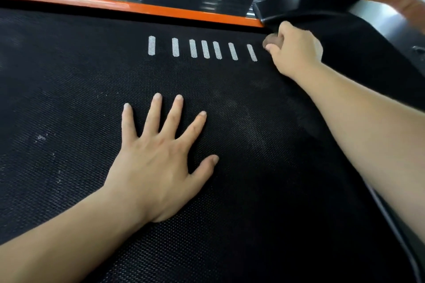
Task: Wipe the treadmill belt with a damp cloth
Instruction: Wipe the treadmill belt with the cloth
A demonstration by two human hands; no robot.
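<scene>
Item 1. Left fingers [156,112]: straight, spread wide, lying flat on the surface and holding nothing. Left hand [156,167]: palm down on the treadmill belt [69,99], on the near side of the row of white marks [204,48] and well apart from it. The forearm runs off the lower left edge of the view.

Item 2. Right fingers [285,30]: curled in, with the thumb closed against them, pinching a small brown wad [271,41]. Right hand [296,50]: just beside the right end of the white marks, at the belt's far edge. The wad is mostly covered by the hand and blurred. Whether it is the cloth cannot be told, nor whether it touches the belt.

Item 3. Treadmill belt: black and textured. It carries pale specks [41,137] to the near left of the white marks and a faint grey smear [248,126] to their near right.

Item 4. Orange side rail [161,10]: runs along the far side of the white marks. Above it are glossy black surfaces smeared by motion blur.

Item 5. Black upright foot [287,7]: beyond the right end of the white marks, cut off by the top edge. To its right a grey cover [379,18] is only partly in view.
</scene>
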